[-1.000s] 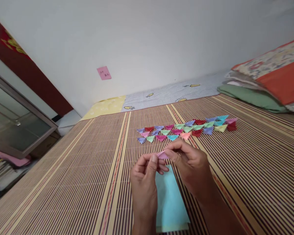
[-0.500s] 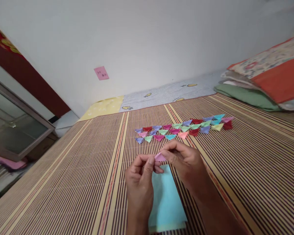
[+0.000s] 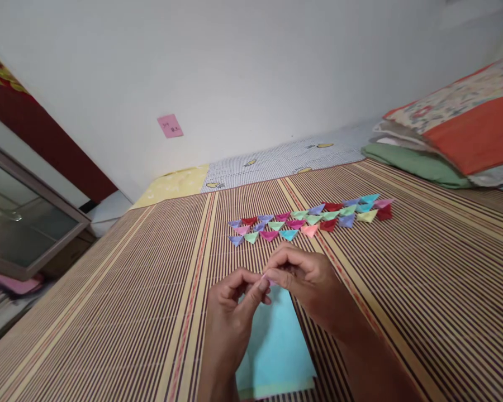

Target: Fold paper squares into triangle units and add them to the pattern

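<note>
A small piece of folded pink paper (image 3: 272, 282) is pinched between my two hands, mostly covered by the fingers. My left hand (image 3: 235, 307) grips its left side with thumb and forefinger. From the right, my right hand (image 3: 305, 282) closes thumb and fingers on the same paper. Below them lies a stack of light blue paper (image 3: 279, 340), partly hidden by my left hand and wrist. Just beyond my hands, several small folded paper triangles (image 3: 269, 236) in many colours lie in rows, points mostly toward me.
Everything rests on a striped mat (image 3: 151, 312). Folded bedding (image 3: 456, 139) is piled at the far right. A patterned cloth (image 3: 272, 164) runs along the wall, where a pink note (image 3: 170, 126) is stuck. At left stands a glass-panelled cabinet (image 3: 20, 223).
My fingertips have drawn closer together over the pink paper, so less of it shows. Both hands sit slightly lower and further left, and the whole view has shifted a little.
</note>
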`<state>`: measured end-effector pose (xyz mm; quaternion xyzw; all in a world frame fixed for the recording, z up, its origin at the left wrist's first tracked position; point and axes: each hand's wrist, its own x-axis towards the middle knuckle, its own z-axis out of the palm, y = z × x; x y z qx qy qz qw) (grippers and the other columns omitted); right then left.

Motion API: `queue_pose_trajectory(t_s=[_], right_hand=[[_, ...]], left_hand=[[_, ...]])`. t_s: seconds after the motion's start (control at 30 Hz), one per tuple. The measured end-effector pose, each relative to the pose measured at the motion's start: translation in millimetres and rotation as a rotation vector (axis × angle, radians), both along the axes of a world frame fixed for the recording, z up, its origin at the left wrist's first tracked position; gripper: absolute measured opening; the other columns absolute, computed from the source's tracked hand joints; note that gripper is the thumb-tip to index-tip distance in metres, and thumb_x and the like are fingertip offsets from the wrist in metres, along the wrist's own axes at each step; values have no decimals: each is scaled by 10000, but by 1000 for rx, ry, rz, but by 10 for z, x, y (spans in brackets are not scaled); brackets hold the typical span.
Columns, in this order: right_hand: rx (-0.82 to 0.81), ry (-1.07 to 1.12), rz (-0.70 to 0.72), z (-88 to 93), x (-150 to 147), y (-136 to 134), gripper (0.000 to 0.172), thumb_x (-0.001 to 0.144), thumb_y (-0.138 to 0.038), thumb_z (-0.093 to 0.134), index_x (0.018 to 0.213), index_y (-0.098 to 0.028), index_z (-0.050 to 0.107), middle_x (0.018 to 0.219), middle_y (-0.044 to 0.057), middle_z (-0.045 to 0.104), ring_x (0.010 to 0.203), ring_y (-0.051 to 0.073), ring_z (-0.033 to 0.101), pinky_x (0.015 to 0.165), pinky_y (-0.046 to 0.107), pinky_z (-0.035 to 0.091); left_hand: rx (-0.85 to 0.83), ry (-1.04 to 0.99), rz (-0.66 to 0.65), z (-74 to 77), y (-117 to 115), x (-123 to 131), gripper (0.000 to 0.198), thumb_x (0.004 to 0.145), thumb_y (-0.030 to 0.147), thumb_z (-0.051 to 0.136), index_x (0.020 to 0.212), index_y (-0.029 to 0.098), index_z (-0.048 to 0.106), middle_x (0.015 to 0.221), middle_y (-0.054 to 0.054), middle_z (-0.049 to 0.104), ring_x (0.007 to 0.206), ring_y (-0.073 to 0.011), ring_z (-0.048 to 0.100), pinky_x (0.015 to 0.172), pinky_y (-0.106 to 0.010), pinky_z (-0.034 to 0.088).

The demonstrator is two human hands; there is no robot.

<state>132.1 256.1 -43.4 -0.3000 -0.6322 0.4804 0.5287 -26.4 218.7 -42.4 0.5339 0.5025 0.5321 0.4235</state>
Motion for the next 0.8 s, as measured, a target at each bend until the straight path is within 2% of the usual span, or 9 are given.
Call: queue_pose_trajectory(t_s=[0.07, 0.17, 0.27, 0.33, 0.43, 0.63, 0.8], right_hand=[[7, -25, 18, 13, -2, -9, 137, 884, -182, 659, 759, -202, 713, 762, -5, 628, 737, 157, 580, 694, 306, 450], [5, -21, 35, 29, -41, -23, 150, 882, -171, 660, 745, -195, 718, 753, -7, 620, 735, 150, 576, 682, 297, 442], [-50, 9, 2, 26, -90, -29, 33, 844, -185, 718, 867, -205, 730, 799, -13, 648, 772, 151, 595, 703, 286, 461], [-100, 17, -3, 19, -106, -27, 142, 797, -201, 775, 924, -211, 712, 814, -23, 669, 768, 148, 608, 696, 274, 473], [-112, 0, 13, 20, -103, -28, 96, 816, -214, 764, 837, -201, 671, 743, -33, 674, 699, 133, 603, 648, 254, 460], [-35, -42, -34, 69, -114, -60, 91, 891, -222, 665, 804, -194, 667, 705, -24, 669, 656, 132, 587, 621, 256, 445], [-15, -30, -56, 91, -134, -80, 153, 907, -222, 636, 758, -196, 661, 677, -26, 649, 645, 132, 575, 622, 259, 445]], left_hand=[[-3, 32, -24, -11, 2, -2, 171, 848, 330, 779, 767, 180, 761, 686, -32, 690, 673, -162, 621, 663, -257, 469], [6, -23, -28, -36, 4, 22, 180, 840, 316, 786, 735, 179, 734, 722, -22, 657, 718, -161, 586, 679, -255, 450], [14, -176, 3, -66, 7, 46, 165, 845, 291, 783, 736, 185, 719, 719, -1, 629, 712, -145, 561, 711, -254, 452], [11, -308, 26, -81, 13, 56, 134, 833, 272, 791, 751, 192, 722, 713, 10, 630, 687, -133, 551, 718, -251, 458], [12, -436, 78, -87, 24, 77, 164, 795, 264, 820, 715, 184, 702, 702, 13, 627, 680, -124, 537, 699, -235, 450], [22, -479, 160, -92, 31, 130, 221, 745, 299, 852, 687, 169, 683, 664, 14, 582, 672, -128, 503, 673, -229, 429], [20, -477, 148, -95, 27, 139, 226, 762, 285, 843, 671, 171, 670, 654, 16, 579, 677, -126, 507, 680, -224, 428]])
